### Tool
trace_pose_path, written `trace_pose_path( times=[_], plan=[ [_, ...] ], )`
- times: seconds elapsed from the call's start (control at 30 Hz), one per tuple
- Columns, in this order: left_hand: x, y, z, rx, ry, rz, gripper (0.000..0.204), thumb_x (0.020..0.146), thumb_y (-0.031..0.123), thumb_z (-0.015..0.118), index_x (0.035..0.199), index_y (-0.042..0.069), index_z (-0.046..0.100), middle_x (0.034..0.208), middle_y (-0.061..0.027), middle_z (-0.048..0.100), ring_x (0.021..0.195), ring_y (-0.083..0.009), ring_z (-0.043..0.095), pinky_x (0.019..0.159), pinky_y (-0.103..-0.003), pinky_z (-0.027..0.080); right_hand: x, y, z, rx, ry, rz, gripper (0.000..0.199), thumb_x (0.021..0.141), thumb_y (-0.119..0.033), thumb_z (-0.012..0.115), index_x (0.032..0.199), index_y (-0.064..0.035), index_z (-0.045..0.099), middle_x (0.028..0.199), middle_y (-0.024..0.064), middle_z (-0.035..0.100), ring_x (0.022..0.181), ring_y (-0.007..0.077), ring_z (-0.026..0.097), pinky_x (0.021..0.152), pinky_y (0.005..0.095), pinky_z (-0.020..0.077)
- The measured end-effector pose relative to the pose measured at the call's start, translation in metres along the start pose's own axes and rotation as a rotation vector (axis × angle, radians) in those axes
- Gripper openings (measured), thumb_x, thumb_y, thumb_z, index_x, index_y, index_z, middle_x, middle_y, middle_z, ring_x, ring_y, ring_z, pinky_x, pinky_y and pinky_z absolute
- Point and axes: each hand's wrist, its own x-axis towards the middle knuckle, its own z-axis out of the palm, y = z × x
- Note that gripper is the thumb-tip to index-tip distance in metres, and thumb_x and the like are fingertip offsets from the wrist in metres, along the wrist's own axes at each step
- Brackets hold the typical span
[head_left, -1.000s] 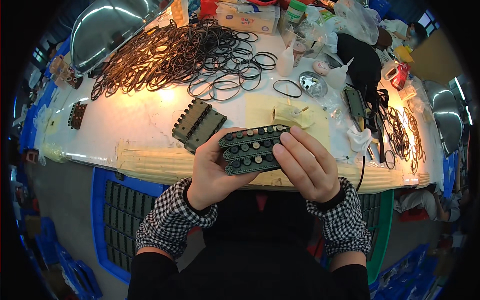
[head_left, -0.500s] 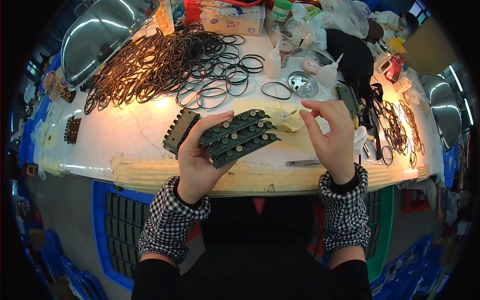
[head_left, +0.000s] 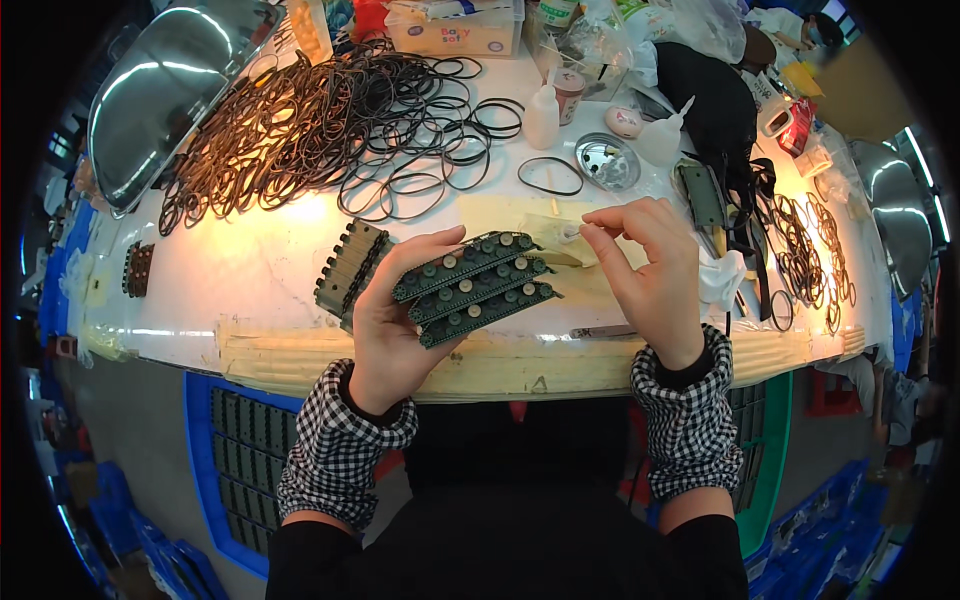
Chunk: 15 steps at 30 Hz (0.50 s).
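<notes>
My left hand holds a stack of three dark green strips studded with round pegs, tilted up to the right above the table's front edge. My right hand is just right of the strips, with thumb and forefinger pinched near a small pale piece on a cream sheet; whether it grips the piece is unclear. Another dark green block lies on the white table behind my left hand.
A big heap of black rubber rings covers the far left. Squeeze bottles, a round metal dish, a black bag and more rings lie right. Blue crates stand under the table. Tweezers lie near the front edge.
My right hand let go of the strips and moved up and right toward the cream sheet. The left hand alone now holds the strips, tilted more.
</notes>
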Motion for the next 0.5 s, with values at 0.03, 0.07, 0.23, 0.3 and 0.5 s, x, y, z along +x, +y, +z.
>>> trace_pose_path(
  times=[0.03,0.07,0.23,0.3,0.5],
  plan=[
    [0.000,-0.001,0.000,0.016,-0.004,0.007,0.060,0.072,-0.004,0.079,0.126,0.001,0.054,0.133,-0.0172,0.053,0.120,-0.0226,0.056,0.100,-0.034,0.048,0.000,-0.002,-0.003,-0.009,0.025,-0.015,0.009,0.079,-0.006,0.072,0.087,-0.0031,0.068,0.076,0.0055,0.060,0.075,0.0225,0.054,0.066,0.0332,0.0427],
    [0.000,-0.001,-0.001,0.034,-0.007,0.014,0.059,0.072,-0.003,0.080,0.125,0.001,0.055,0.133,-0.0175,0.053,0.120,-0.0231,0.056,0.100,-0.034,0.048,0.001,-0.005,-0.005,-0.015,0.050,-0.032,0.010,0.079,-0.005,0.072,0.087,-0.0029,0.067,0.077,0.0057,0.060,0.075,0.0224,0.055,0.066,0.0328,0.0430],
    [0.002,0.001,-0.001,0.080,-0.023,0.027,0.058,0.071,0.002,0.083,0.122,0.001,0.056,0.132,-0.0189,0.054,0.119,-0.0247,0.057,0.100,-0.035,0.048,0.001,-0.026,-0.012,0.223,0.241,0.001,0.007,0.084,-0.001,0.069,0.090,0.0004,0.066,0.082,0.0071,0.062,0.079,0.0184,0.058,0.070,0.0296,0.0460],
    [0.002,0.002,0.000,0.076,-0.026,0.024,0.057,0.071,0.003,0.083,0.121,0.001,0.057,0.131,-0.0196,0.054,0.118,-0.0252,0.058,0.100,-0.035,0.048,-0.003,-0.028,-0.005,0.477,0.256,0.050,0.007,0.092,-0.002,0.063,0.097,0.0032,0.062,0.089,0.0070,0.062,0.082,0.0137,0.060,0.074,0.0258,0.0494],
    [0.001,0.003,0.001,0.099,-0.042,0.019,0.056,0.072,0.005,0.084,0.121,0.000,0.057,0.130,-0.0207,0.054,0.118,-0.0257,0.058,0.098,-0.035,0.049,-0.007,-0.044,0.015,0.818,0.153,0.229,0.012,0.099,-0.007,0.054,0.101,0.0048,0.055,0.091,0.0081,0.062,0.082,0.0134,0.067,0.074,0.0231,0.0536]
  ],
)
